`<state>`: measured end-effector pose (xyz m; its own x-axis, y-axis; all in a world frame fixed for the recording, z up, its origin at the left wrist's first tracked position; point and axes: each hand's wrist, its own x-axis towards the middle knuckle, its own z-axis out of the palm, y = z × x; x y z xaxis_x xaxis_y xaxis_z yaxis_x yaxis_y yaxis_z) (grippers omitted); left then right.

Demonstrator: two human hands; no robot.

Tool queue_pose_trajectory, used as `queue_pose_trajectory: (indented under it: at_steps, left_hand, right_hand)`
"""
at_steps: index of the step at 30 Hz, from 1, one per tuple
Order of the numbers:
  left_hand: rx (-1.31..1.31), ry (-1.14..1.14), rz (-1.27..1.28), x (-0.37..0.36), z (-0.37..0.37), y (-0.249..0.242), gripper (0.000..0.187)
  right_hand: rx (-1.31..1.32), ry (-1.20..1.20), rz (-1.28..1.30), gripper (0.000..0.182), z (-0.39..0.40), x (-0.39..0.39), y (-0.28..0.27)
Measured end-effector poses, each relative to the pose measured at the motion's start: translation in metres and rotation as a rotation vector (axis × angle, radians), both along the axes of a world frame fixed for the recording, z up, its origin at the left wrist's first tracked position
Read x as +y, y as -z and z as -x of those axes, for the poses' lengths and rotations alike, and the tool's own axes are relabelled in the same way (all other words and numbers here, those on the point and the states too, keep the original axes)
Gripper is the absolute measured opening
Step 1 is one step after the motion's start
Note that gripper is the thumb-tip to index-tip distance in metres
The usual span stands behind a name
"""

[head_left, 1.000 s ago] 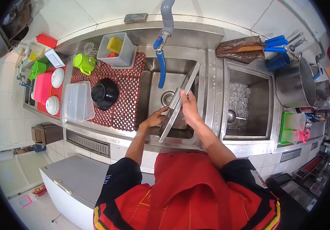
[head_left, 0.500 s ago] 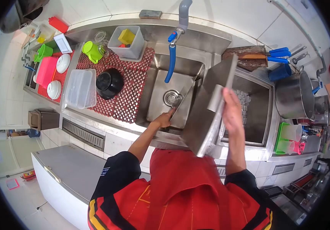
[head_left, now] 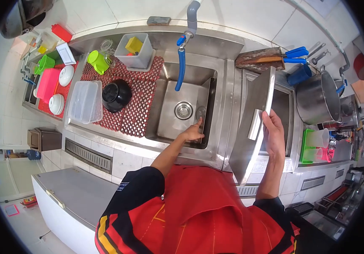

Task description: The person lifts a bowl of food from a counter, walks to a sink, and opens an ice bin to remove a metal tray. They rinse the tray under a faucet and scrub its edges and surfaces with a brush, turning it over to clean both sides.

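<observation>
Right hand (head_left: 273,132) grips a flat steel lid (head_left: 254,122) by its bar handle (head_left: 255,124), fingers curled around the handle, thumb side on the lid's edge. The lid is tilted, held above the right-hand steel bin (head_left: 284,111) set in the counter (head_left: 228,106), covering most of its opening; its near end hangs over the counter's front edge.

Left hand (head_left: 193,133) is down in the sink (head_left: 182,111), at the near right corner, fingers pressed loosely together with one pointing up along the right wall. It looks to be touching a small round item by the wall, but the view is too small to say what it is. The drain (head_left: 183,110) is just left of the hand. The blue tap hose (head_left: 180,70) hangs over the back of the sink.

Left of the sink: red perforated mat (head_left: 131,99) with a black bowl (head_left: 115,95), a clear plastic box (head_left: 85,101), a green cup (head_left: 97,61) and a grey tub (head_left: 137,51) holding a yellow piece. Further left are a pink container (head_left: 48,84) and white bowls (head_left: 57,103).

Right of the bin: a large steel pot (head_left: 319,99), a blue cup (head_left: 299,75), and blue-handled tools (head_left: 296,53) on a dark board (head_left: 260,59).
</observation>
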<state>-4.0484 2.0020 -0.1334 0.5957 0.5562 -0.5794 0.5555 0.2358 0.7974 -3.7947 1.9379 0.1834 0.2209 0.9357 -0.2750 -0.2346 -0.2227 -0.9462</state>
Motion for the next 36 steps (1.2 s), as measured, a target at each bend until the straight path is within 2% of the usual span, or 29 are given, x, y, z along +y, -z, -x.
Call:
queue_pose_trajectory:
  at_steps: [2, 5, 8, 9, 11, 12, 14, 15, 17, 20, 21, 24, 25, 26, 28, 29, 31, 32, 33, 36]
  left_hand:
    - [-0.066, -0.054, 0.051, -0.001, -0.003, 0.000, 0.112]
    - [-0.060, 0.012, 0.052, 0.000, 0.005, -0.032, 0.104]
    - [0.002, 0.024, -0.383, -0.001, 0.019, 0.001, 0.090]
    - [-0.117, -0.150, -0.170, -0.005, 0.025, -0.024, 0.087]
    - [-0.356, -0.495, 0.255, -0.021, 0.043, -0.134, 0.082]
    - [-0.547, -0.535, 0.347, -0.030, 0.057, -0.161, 0.081]
    - [-0.938, -0.620, 0.521, -0.054, 0.080, -0.201, 0.078]
    - [-0.997, -0.704, 0.476, -0.069, 0.083, -0.217, 0.076]
    - [-1.107, -0.885, 0.368, -0.099, 0.089, -0.245, 0.070]
    - [-0.696, -1.162, 0.101, -0.142, 0.085, -0.272, 0.061]
    - [-0.563, -1.324, 0.048, -0.156, 0.078, -0.280, 0.039]
    - [-0.827, -1.474, 0.083, -0.203, 0.094, -0.257, 0.018]
    - [-0.843, -1.639, 0.153, -0.215, 0.093, -0.250, 0.005]
    - [-0.870, -1.671, 0.141, -0.225, 0.096, -0.244, 0.007]
    - [-0.922, -1.725, 0.117, -0.242, 0.102, -0.244, 0.014]
    - [-0.969, -1.747, 0.124, -0.252, 0.115, -0.223, 0.021]
    - [-1.074, -1.810, 0.074, -0.261, 0.130, -0.205, 0.019]
    - [-1.137, -1.835, 0.048, -0.261, 0.134, -0.202, 0.018]
    - [-1.106, -1.914, 0.103, -0.256, 0.133, -0.221, 0.018]
    - [-1.365, -1.755, 0.208, -0.259, 0.157, -0.198, 0.019]
  right_hand:
    - [0.005, -0.015, 0.010, 0.023, 0.001, -0.005, 0.000]
    - [-0.028, -0.061, 0.015, 0.023, 0.012, -0.009, 0.007]
    - [-0.228, -0.244, -0.015, 0.019, 0.038, -0.005, 0.006]
    - [-0.329, -0.359, -0.018, 0.020, 0.046, -0.003, 0.005]
    - [-0.560, -0.528, -0.080, 0.022, 0.070, 0.000, 0.003]
    - [-0.688, -0.584, -0.136, 0.022, 0.085, -0.002, 0.002]
    - [-0.686, -0.726, -0.117, 0.023, 0.110, -0.010, -0.005]
    - [-0.804, -0.815, -0.177, 0.021, 0.118, -0.015, -0.010]
    - [-0.847, -0.949, -0.273, 0.022, 0.131, -0.031, -0.005]
    - [-0.913, -1.163, -0.317, 0.019, 0.152, -0.056, -0.001]
    - [-0.923, -1.237, -0.318, 0.018, 0.159, -0.062, -0.004]
    - [-1.011, -1.417, -0.396, 0.021, 0.172, -0.079, -0.007]
    - [-1.052, -1.475, -0.426, 0.024, 0.177, -0.082, -0.010]
    - [-1.095, -1.530, -0.458, 0.026, 0.180, -0.085, -0.014]
    - [-1.124, -1.435, -0.669, 0.033, 0.171, -0.094, -0.037]
    - [-1.135, -1.378, -0.769, 0.037, 0.162, -0.096, -0.054]
    - [-1.235, -1.254, -0.864, 0.048, 0.138, -0.090, -0.098]
    - [-1.240, -1.091, -0.900, 0.054, 0.121, -0.086, -0.112]
    - [-1.240, -0.929, -0.934, 0.061, 0.105, -0.080, -0.117]
    - [-1.075, -0.591, -0.683, 0.075, 0.078, -0.070, -0.096]
